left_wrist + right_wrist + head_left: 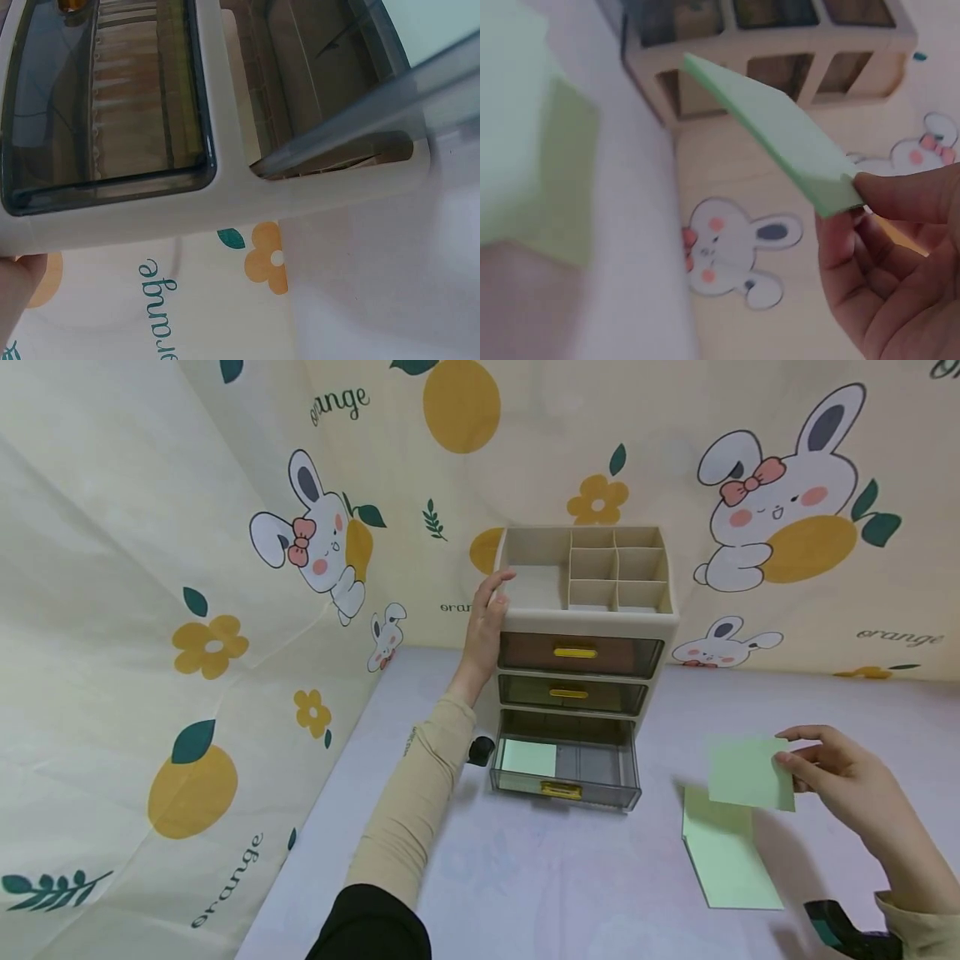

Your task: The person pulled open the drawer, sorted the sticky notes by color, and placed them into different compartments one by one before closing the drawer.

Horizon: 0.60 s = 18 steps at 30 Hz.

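Note:
A cream desktop organizer (588,625) with dark see-through drawers stands against the back wall. Its bottom drawer (607,795) is pulled out, and a light green pad (528,757) lies in the left part of it. My left hand (482,635) rests against the organizer's upper left side, fingertips at the top rim. At the right, my right hand (840,781) pinches a thin green sticky note pad (780,135) by one edge between thumb and fingers. The held pad overlaps more green paper pads (738,868) on the table in the head view.
The two upper drawers (574,653) are closed. Small compartments (592,564) form the organizer's top. Behind it hangs a cloth (555,443) printed with rabbits and oranges. A black strap (847,931) sits at the right wrist.

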Each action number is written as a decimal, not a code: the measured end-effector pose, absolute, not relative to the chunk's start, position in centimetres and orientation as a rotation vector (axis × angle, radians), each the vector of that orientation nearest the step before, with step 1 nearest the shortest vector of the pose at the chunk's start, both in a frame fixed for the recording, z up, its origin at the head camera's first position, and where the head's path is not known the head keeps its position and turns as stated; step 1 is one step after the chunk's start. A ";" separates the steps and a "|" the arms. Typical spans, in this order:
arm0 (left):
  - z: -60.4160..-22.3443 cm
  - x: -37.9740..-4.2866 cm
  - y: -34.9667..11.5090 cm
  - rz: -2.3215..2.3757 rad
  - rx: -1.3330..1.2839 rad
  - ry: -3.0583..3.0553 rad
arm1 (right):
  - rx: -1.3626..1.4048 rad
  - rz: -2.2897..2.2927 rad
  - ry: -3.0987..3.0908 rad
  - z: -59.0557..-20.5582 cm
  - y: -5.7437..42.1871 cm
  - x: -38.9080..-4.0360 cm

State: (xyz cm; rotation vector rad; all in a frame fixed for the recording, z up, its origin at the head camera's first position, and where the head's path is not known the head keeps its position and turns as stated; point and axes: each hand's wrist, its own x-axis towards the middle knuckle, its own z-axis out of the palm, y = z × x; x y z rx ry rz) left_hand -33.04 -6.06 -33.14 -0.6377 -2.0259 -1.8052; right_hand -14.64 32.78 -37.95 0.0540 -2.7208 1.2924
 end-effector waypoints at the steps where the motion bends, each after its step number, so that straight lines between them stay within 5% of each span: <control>1: -33.1 -33.0 -6.1 -1.803 -0.639 -2.027 | 0.056 1.324 -2.690 -37.7 32.5 -14.6; 18: -33.0 -32.8 -6.0 -1.807 -0.612 -2.051 | 0.215 1.662 -2.252 -34.9 25.8 -15.2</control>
